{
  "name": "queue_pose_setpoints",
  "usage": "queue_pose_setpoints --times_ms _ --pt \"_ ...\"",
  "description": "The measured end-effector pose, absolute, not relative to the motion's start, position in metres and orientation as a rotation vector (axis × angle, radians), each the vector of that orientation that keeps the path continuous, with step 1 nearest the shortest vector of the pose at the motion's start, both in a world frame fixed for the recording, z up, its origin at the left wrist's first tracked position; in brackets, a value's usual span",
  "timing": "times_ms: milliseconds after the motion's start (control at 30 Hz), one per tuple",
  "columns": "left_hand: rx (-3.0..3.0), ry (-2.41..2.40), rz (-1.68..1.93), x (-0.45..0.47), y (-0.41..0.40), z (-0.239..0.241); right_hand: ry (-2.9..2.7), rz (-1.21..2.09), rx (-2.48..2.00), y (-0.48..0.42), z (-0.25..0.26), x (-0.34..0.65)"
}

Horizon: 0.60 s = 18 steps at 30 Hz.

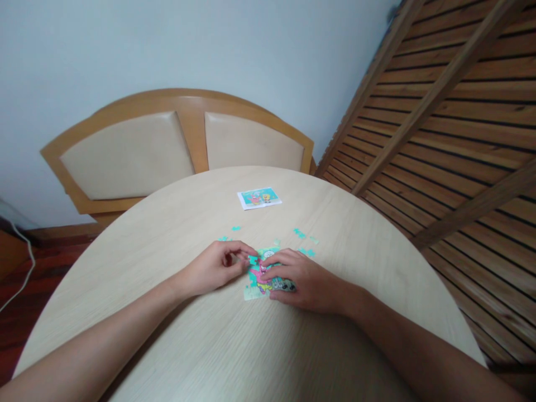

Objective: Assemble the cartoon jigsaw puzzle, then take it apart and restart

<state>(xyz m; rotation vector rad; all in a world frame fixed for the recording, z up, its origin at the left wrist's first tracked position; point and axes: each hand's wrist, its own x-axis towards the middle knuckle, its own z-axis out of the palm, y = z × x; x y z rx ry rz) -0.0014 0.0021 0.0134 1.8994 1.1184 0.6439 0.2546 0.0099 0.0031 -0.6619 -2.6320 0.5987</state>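
A small, partly assembled cartoon jigsaw puzzle point(262, 279) lies on the round pale wooden table point(234, 346). My left hand point(215, 268) is curled, its fingertips pinching a teal puzzle piece point(252, 259) at the puzzle's upper left edge. My right hand point(299, 279) rests on the puzzle's right side, fingers pressed down on it and covering part of the picture.
Loose teal pieces point(299, 233) lie scattered just beyond the hands, one more piece point(236, 228) to the left. A printed reference picture point(259, 197) lies farther back. A wooden chair with padded back point(180, 145) stands behind the table. Slatted wood panels point(452, 123) lean at right.
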Motion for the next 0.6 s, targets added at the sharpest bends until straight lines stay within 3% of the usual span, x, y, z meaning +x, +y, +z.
queue_pose_setpoints --times_ms 600 --pt "2.03 1.055 0.507 -0.0096 0.0052 0.0124 -2.645 0.603 -0.678 0.0095 0.0064 0.2543"
